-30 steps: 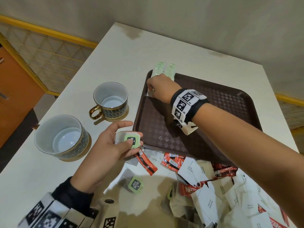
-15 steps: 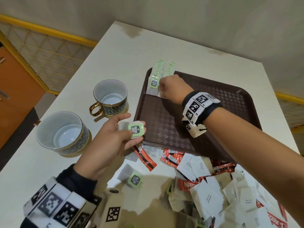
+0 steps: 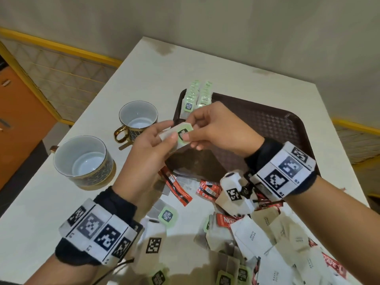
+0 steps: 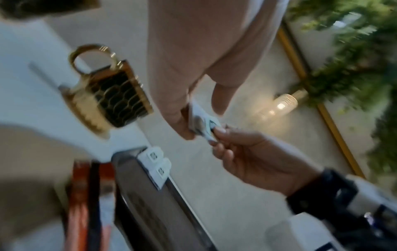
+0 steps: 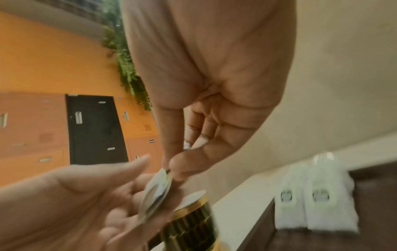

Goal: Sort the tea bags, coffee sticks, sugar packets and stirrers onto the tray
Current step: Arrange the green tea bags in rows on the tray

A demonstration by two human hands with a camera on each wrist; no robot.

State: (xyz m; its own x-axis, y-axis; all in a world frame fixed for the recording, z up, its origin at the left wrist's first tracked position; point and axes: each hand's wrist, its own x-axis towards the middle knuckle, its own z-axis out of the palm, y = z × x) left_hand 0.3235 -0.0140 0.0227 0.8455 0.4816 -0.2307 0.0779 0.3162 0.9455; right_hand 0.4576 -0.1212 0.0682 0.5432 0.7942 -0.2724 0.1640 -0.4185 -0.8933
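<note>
One tea bag (image 3: 181,135) is pinched above the tray's (image 3: 287,128) left edge by fingers of both left hand (image 3: 148,157) and right hand (image 3: 218,128). Two tea-bag rows (image 3: 198,97) are laid on the tray; two cups (image 3: 138,120) are stood on the desk (image 3: 37,202).

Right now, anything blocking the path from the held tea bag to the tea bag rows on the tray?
Nothing visible. The green-tagged tea bag, pinched by left hand and right hand, is just short of the two tea bag rows at the brown plastic tray's far-left corner.

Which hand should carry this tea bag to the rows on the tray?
Right. The right hand already pinches the tea bag and hovers over the tray near the rows; the left hand is off the tray.
</note>
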